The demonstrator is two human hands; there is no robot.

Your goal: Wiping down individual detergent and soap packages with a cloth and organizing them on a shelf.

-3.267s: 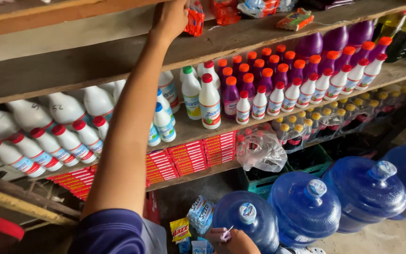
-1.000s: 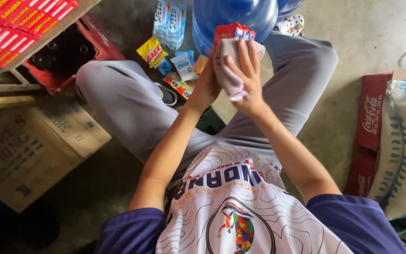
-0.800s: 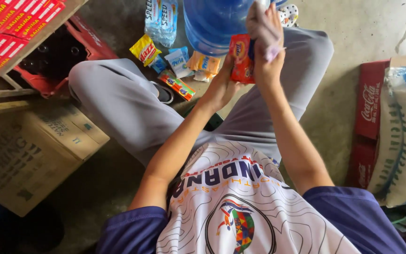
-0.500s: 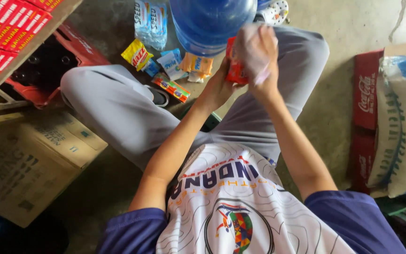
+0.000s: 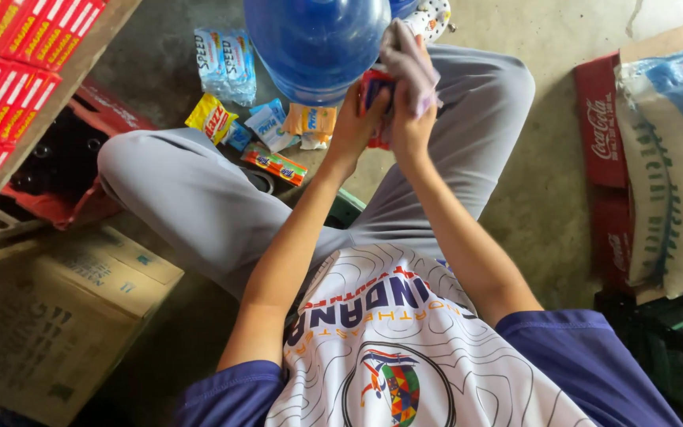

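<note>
At upper centre of the frame, red packet (image 5: 375, 107) clamped in left hand (image 5: 357, 119); right hand (image 5: 411, 119) closed on grey cloth (image 5: 409, 63), rubbing it. Could slip onto floor packets (image 5: 278, 162) if grip loosens.

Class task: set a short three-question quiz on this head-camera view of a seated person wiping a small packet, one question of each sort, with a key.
1. True or false: the left hand holds the red packet.
2. What does the right hand press on the packet? A) a sponge B) a greyish cloth C) a brush
3. Fill in: the big blue water jug lies on the floor just ____ the hands, beyond the knees.

Key
1. True.
2. B.
3. Ahead of; small packets lie scattered beside it, and a cardboard box sits at the person's left.
</note>
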